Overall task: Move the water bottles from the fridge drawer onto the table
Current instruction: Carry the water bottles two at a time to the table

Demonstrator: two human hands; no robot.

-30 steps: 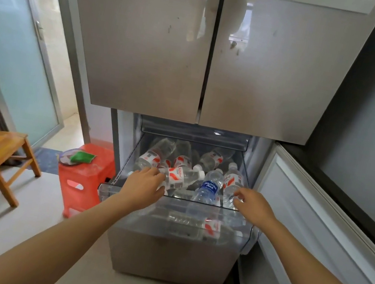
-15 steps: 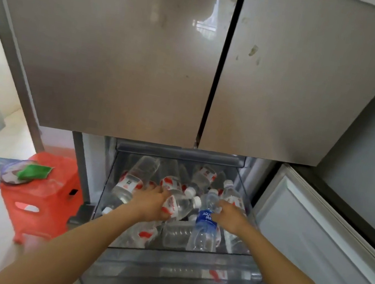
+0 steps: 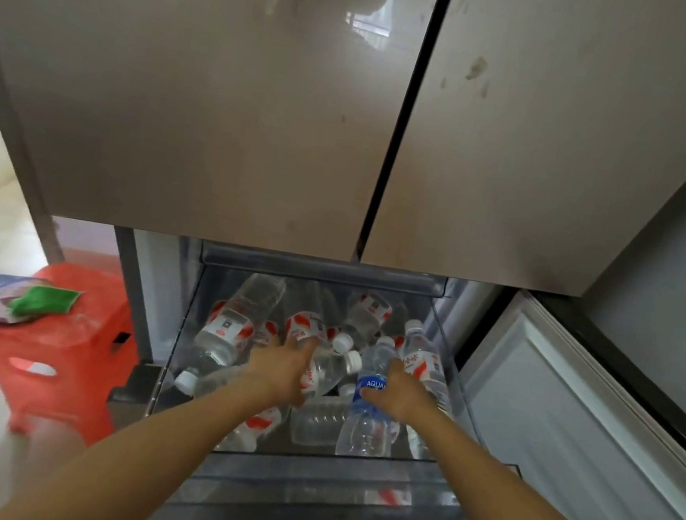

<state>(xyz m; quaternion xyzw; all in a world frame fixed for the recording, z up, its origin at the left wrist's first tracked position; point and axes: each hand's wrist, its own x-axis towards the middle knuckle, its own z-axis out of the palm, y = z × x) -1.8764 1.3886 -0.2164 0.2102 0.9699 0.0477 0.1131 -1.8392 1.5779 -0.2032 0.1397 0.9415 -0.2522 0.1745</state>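
Head view: the fridge drawer (image 3: 307, 487) is pulled out below the closed upper doors (image 3: 226, 81) and holds a loose pile of water bottles (image 3: 230, 327), most lying on their sides across one another, none yet removed as far as this view shows. The left hand (image 3: 284, 368) lies on top of a red-labelled bottle (image 3: 329, 369) with a white cap near the centre of the pile. Its fingers reach forward over the body, but whether they curl round it cannot be told. The right hand (image 3: 398, 394) holds a blue-labelled bottle (image 3: 366, 422) standing nearly upright at the front right of the drawer, with the thumb laid across the label and the remaining fingers wrapping behind it. Step in hand, by judgement: securing the first pair of bottles, one per hand. The next move calls for a full wrap on each bottle, then a straight upward lift so that neighbouring bottles leaning against them are not dragged along or sent rolling. The table is not in view, so a turn away from the fridge will be required. A red stool (image 3: 63, 349) stands to the left of the drawer.
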